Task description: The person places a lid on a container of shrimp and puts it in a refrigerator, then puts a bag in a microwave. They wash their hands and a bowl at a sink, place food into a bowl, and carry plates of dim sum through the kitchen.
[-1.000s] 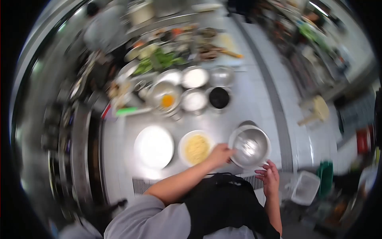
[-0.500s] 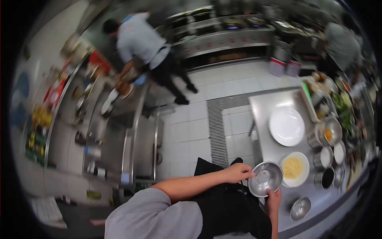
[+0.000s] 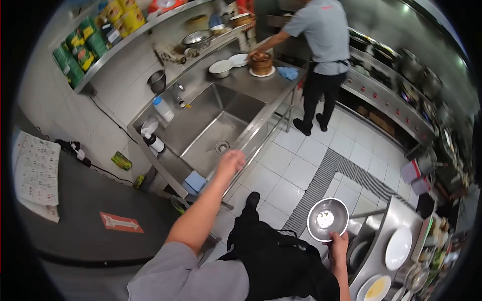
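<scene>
My right hand grips a steel mixing bowl by its near rim, over the floor in front of the prep table. A bright patch shows at the bowl's bottom. My left arm reaches out to the steel sink, and my left hand is closed with fingers curled at its front rim. I cannot tell what, if anything, is inside those fingers. Near this hand are the sink's drain and, on the front ledge, a blue cloth.
A person stands at the counter's far end, one hand at a stack of bamboo steamers. The prep table carries a white plate and a bowl with yellow contents. Stoves line the back.
My view has swung left to the sink. My left hand has left the bowl's rim and moved to the sink edge. The right hand has carried the bowl away from the table.
</scene>
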`<state>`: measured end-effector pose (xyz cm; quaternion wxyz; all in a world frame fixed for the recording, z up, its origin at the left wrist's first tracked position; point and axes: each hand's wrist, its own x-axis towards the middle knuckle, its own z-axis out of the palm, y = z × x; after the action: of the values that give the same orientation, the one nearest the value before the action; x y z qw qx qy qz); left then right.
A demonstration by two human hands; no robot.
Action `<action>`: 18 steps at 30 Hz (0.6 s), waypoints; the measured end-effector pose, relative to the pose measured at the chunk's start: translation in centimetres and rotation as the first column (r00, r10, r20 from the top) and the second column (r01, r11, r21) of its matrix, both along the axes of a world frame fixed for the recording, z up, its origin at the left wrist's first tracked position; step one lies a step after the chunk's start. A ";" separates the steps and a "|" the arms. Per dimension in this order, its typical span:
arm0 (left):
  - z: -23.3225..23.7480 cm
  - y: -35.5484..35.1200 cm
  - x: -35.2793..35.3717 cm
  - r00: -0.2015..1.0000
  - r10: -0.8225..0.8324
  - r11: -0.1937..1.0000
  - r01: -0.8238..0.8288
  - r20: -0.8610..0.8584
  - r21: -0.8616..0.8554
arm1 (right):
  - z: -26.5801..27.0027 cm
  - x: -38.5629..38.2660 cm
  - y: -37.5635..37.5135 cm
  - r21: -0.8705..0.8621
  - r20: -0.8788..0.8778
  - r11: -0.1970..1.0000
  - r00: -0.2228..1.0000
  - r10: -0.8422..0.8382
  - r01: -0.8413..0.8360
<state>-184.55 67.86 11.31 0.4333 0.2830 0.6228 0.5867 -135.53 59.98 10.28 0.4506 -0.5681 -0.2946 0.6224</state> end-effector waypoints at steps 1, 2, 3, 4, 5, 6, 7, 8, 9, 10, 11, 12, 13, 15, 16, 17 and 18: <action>-0.4 2.2 -4.3 0.995 0.094 0.995 -0.095 0.032 0.017 | 0.0 -2.9 2.4 -0.020 -0.006 0.998 0.998 0.060 -0.060; -1.0 4.4 -8.9 0.980 0.187 0.982 -0.189 0.063 0.029 | 0.0 -6.1 4.9 -0.041 -0.014 0.992 0.993 0.119 -0.120; -2.0 6.8 -13.9 0.964 0.252 0.967 -0.255 0.079 0.027 | 0.2 -9.6 7.5 -0.050 0.000 0.988 0.990 0.143 -0.143; -3.3 9.2 -18.6 0.944 0.316 0.948 -0.318 0.092 0.012 | -0.1 -13.0 10.2 -0.064 0.022 0.984 0.985 0.170 -0.168; -4.8 11.2 -22.9 0.914 0.394 0.917 -0.397 0.095 0.023 | -0.8 -16.5 12.8 -0.109 0.017 0.967 0.972 0.233 -0.230; -5.9 13.2 -26.8 0.877 0.470 0.879 -0.475 0.098 0.036 | -1.0 -20.3 15.4 -0.153 0.010 0.945 0.956 0.294 -0.289; -7.0 15.1 -30.7 0.837 0.532 0.842 -0.539 0.132 0.021 | -1.2 -24.4 17.7 -0.134 0.006 0.929 0.937 0.350 -0.346; -8.3 16.3 -34.2 0.792 0.590 0.802 -0.597 0.159 -0.002 | -2.5 -28.1 20.0 -0.155 0.027 0.914 0.924 0.382 -0.374; -9.6 17.4 -37.6 0.776 0.608 0.790 -0.613 0.165 -0.028 | -2.7 -32.0 22.2 -0.151 0.002 0.883 0.893 0.449 -0.444; -10.7 18.7 -40.8 0.735 0.655 0.752 -0.657 0.176 -0.057 | -2.6 -36.1 24.3 -0.215 0.032 0.852 0.869 0.494 -0.477; -11.6 20.2 -43.6 0.695 0.694 0.716 -0.693 0.190 -0.082 | -2.5 -39.9 26.1 -0.217 0.034 0.824 0.840 0.542 -0.523; -12.4 21.5 -46.5 0.690 0.694 0.716 -0.691 0.204 -0.096 | -2.6 -43.6 27.8 -0.198 0.032 0.805 0.818 0.575 -0.559; -13.2 22.6 -49.3 0.640 0.719 0.688 -0.712 0.270 -0.145 | -2.2 -47.1 29.5 -0.197 0.022 0.763 0.776 0.631 -0.615; -14.7 25.1 -52.9 0.570 0.742 0.656 -0.726 0.353 -0.207 | -1.7 -53.8 32.4 -0.188 0.044 0.722 0.729 0.684 -0.666; -14.8 26.1 -54.1 0.539 0.737 0.632 -0.764 0.408 -0.132 | -3.7 -56.2 34.0 -0.210 0.045 0.718 0.727 0.685 -0.664; -15.5 26.2 -55.1 0.507 0.731 0.595 -0.801 0.456 -0.063 | -3.1 -59.2 34.7 -0.192 0.068 0.694 0.696 0.715 -0.694; -16.6 26.5 -55.9 0.491 0.738 0.585 -0.808 0.463 -0.076 | -3.4 -61.8 36.0 -0.192 0.062 0.663 0.666 0.744 -0.723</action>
<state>-240.46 94.34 -5.24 0.2306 -0.1383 0.5188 0.8115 -197.32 95.98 6.87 0.0960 -0.4741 -0.4802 0.7317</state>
